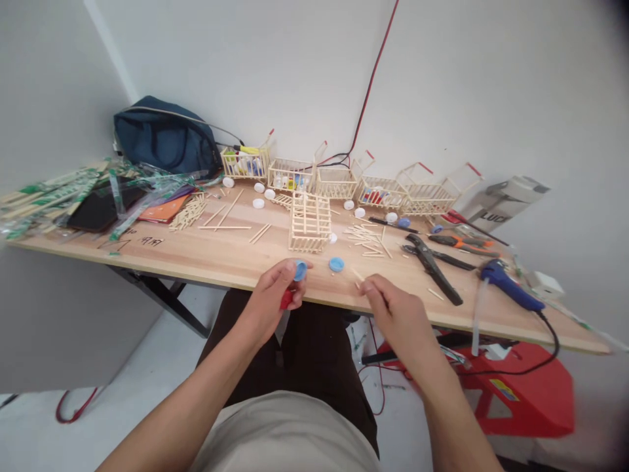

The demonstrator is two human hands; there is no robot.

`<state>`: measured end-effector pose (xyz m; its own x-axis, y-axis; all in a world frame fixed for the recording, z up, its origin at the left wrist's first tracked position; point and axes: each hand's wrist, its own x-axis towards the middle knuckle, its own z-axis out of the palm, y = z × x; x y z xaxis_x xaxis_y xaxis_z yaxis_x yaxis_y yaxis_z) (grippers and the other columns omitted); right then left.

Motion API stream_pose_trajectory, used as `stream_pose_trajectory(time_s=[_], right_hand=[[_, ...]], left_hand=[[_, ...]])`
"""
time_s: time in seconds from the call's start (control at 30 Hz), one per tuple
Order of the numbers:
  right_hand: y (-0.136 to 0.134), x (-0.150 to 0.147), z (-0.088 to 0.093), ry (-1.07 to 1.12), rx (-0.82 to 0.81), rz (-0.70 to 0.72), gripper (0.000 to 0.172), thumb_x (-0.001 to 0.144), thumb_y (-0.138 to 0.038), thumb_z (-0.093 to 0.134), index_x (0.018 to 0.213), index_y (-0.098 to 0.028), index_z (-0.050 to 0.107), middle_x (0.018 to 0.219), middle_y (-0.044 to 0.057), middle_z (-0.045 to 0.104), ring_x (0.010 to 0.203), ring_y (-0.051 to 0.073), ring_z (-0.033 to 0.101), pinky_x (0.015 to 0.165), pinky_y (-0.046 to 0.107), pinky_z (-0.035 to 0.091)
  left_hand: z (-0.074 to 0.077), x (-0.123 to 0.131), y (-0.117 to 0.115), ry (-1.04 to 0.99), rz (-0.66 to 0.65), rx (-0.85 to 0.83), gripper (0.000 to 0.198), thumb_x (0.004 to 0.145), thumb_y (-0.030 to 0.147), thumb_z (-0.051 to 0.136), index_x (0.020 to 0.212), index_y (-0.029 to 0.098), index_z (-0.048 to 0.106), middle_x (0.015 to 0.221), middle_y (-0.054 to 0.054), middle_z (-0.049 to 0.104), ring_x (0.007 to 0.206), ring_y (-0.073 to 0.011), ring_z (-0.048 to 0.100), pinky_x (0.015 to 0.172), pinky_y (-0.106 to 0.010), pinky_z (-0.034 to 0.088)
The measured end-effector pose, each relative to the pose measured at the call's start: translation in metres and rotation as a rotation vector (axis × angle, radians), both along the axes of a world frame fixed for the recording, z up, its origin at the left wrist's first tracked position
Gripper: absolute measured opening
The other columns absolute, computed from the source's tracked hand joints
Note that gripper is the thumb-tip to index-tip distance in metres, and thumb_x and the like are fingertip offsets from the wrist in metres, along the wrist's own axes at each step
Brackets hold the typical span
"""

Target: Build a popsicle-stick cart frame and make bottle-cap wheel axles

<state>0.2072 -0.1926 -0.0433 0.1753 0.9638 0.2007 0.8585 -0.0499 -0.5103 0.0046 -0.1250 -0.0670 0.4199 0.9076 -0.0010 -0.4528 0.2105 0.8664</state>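
Note:
My left hand [275, 288] is closed at the table's front edge, a blue bottle cap [300, 270] gripped between thumb and fingers. Something red [285, 299] shows under the same fingers; its kind is unclear. To the right, my right hand [393, 303] pinches a short thin wooden stick [360, 275], its tip pointing up and left. Between the hands another blue bottle cap [336, 264] lies on the tabletop. Just behind it stands a small basket frame of wooden sticks [309, 226], with a white cap [333, 238] at its right side.
Several miniature stick-built shopping carts [337, 182] line the wall. At right lie black-handled pliers [435, 269], orange-handled pliers [462, 244] and a blue glue gun [511, 285] with its cord hanging over the edge. Loose sticks [366, 237], bundled sticks [34, 203] and a blue bag [167, 137] are also there.

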Motion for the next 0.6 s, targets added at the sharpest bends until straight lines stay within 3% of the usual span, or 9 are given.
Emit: stream_pose_trajectory(time_s=[0.1, 0.2, 0.37, 0.5, 0.6], right_hand=[[0.012, 0.023, -0.005, 0.095, 0.083, -0.104, 0.028, 0.088, -0.035, 0.046, 0.094, -0.022, 0.07, 0.08, 0.005, 0.068, 0.069, 0.021, 0.055, 0.067, 0.031, 0.036], [0.024, 0.031, -0.009, 0.279, 0.128, -0.053, 0.03, 0.085, -0.038, 0.052, 0.094, -0.02, 0.073, 0.072, 0.003, 0.064, 0.063, 0.018, 0.051, 0.062, 0.029, 0.038], [0.036, 0.031, -0.015, 0.419, 0.092, 0.0, 0.051, 0.092, -0.055, 0.039, 0.104, -0.016, 0.069, 0.066, 0.001, 0.059, 0.049, 0.012, 0.045, 0.046, 0.024, 0.035], [0.046, 0.041, -0.017, 0.301, 0.111, -0.031, 0.037, 0.091, -0.044, 0.045, 0.094, -0.016, 0.068, 0.072, 0.004, 0.065, 0.062, 0.015, 0.056, 0.061, 0.028, 0.042], [0.055, 0.046, -0.017, 0.13, 0.153, -0.084, 0.025, 0.088, -0.035, 0.05, 0.083, -0.018, 0.068, 0.079, 0.007, 0.066, 0.077, 0.02, 0.058, 0.074, 0.032, 0.041]], left_hand=[[0.004, 0.0, 0.001, -0.019, -0.064, -0.021, 0.034, 0.086, 0.047, 0.061, 0.095, 0.014, 0.064, 0.075, -0.001, 0.051, 0.055, -0.0068, 0.043, 0.046, -0.019, 0.027], [0.007, 0.004, 0.001, -0.039, -0.146, -0.045, 0.036, 0.086, 0.049, 0.061, 0.089, 0.013, 0.064, 0.08, -0.003, 0.054, 0.055, -0.0061, 0.041, 0.046, -0.019, 0.028], [0.007, 0.016, 0.006, -0.068, -0.247, -0.068, 0.028, 0.089, 0.042, 0.059, 0.091, 0.014, 0.063, 0.089, -0.005, 0.059, 0.053, -0.0046, 0.041, 0.045, -0.018, 0.027], [0.003, 0.024, 0.014, -0.067, -0.288, -0.144, 0.033, 0.09, 0.046, 0.055, 0.097, 0.014, 0.063, 0.079, -0.004, 0.057, 0.051, -0.005, 0.04, 0.044, -0.018, 0.026], [0.004, 0.029, 0.018, -0.061, -0.317, -0.184, 0.033, 0.09, 0.046, 0.055, 0.095, 0.014, 0.062, 0.076, -0.003, 0.056, 0.05, -0.005, 0.04, 0.044, -0.017, 0.024]])
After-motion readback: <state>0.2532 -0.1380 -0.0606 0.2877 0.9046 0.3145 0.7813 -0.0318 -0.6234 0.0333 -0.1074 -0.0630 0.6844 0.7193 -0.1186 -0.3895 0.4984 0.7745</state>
